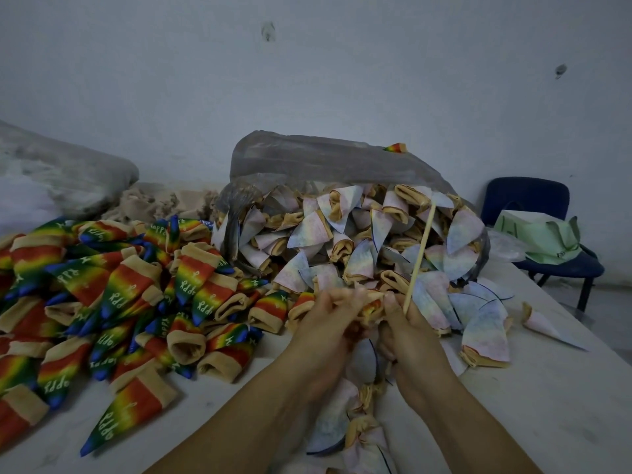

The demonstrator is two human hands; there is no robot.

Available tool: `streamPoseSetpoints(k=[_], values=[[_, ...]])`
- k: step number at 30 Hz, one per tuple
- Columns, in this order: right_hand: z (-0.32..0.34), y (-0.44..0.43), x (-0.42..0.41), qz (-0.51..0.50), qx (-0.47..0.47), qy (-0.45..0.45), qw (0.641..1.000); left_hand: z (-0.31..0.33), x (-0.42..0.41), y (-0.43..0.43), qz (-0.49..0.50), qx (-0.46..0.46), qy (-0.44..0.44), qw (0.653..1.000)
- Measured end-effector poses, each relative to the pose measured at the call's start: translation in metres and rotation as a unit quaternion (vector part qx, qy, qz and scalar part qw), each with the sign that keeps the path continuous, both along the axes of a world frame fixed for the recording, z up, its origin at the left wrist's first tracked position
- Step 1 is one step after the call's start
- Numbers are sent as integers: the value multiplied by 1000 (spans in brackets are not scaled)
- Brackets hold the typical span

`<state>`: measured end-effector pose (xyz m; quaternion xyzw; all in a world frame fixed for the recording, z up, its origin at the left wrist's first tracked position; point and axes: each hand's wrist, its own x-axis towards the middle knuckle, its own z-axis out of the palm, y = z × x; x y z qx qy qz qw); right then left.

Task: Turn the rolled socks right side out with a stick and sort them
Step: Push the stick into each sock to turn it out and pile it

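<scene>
While both hands work mid-table, turning is underway: left hand [328,314] and right hand [408,325] pinch the sock [371,307] by its cuff, and the right also grips the stick [419,258]. The sock seems half-turned, though the view is blurred. Next: push the toe through, then drop the sock on the rainbow pile [119,285].

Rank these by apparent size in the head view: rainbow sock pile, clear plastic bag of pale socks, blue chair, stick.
1. rainbow sock pile and plastic bag: too alike to rank.
2. blue chair, though it sits farther back.
3. stick, thinnest by far.
</scene>
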<state>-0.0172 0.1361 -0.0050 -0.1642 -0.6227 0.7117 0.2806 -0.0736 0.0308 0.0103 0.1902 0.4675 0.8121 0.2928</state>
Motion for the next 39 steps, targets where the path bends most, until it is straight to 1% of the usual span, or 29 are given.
streamPoseSetpoints(k=[2, 4, 6, 7, 9, 10, 12, 13, 14, 15, 16, 17, 18, 20, 22, 25, 27, 31, 34, 37, 39], values=[[1, 1, 1, 8, -34, 13, 999, -4, -1, -1, 32, -49, 78, 995], [0, 0, -1, 12, -48, 10, 999, -7, -1, -2, 79, -101, 155, 979], [-2, -2, -2, 8, -40, -4, 999, -8, -1, -3, 126, -117, 184, 968], [-2, -3, -2, 2, -25, -12, 1000, -9, -2, -3, 138, -125, 200, 962], [-3, -4, -3, -11, 17, -16, 1000, -10, -3, -4, 149, -168, 246, 943], [-3, -5, -2, -22, 43, -19, 999, -10, -4, -4, 146, -188, 267, 934], [-3, -7, -1, -51, 101, -25, 993, -9, -5, -4, 133, -206, 285, 927], [-1, -9, -1, -65, 135, -31, 988, -9, -4, -3, 128, -204, 277, 930], [2, -11, 0, -78, 169, -34, 982, -8, -3, -1, 120, -194, 246, 942], [3, -13, 0, -89, 198, -33, 976, -7, -1, 0, 105, -167, 185, 963], [4, -14, 0, -99, 221, -30, 970, -5, 0, 1, 77, -118, 102, 985], [4, -15, 1, -105, 238, -26, 965, -4, 3, 2, 39, -58, 21, 997], [4, -16, 0, -105, 243, -20, 964, -4, 3, 2, 4, -6, -39, 999], [5, -16, 0, -87, 224, -9, 971, -2, 1, -2, -45, 51, -94, 993], [6, -14, 1, -70, 186, -11, 980, -1, 0, -4, -52, 54, -86, 993], [5, -12, 2, -50, 145, 1, 988, -2, -1, -3, 18, 25, -44, 999], [5, -14, 3, -44, 151, 9, 988, -4, 0, -4, 63, 25, -24, 997], [6, -16, 3, -51, 166, -5, 985, -4, 1, -5, 108, 41, -6, 993], [7, -16, 4, -71, 207, -39, 975, -7, -1, -3, 137, 6, 7, 990], [7, -14, 5, -95, 238, -57, 965, -9, -1, -2, 165, -46, 84, 982], [8, -13, 6, -90, 217, -66, 970, -8, 0, -4, 189, -73, 153, 967]])
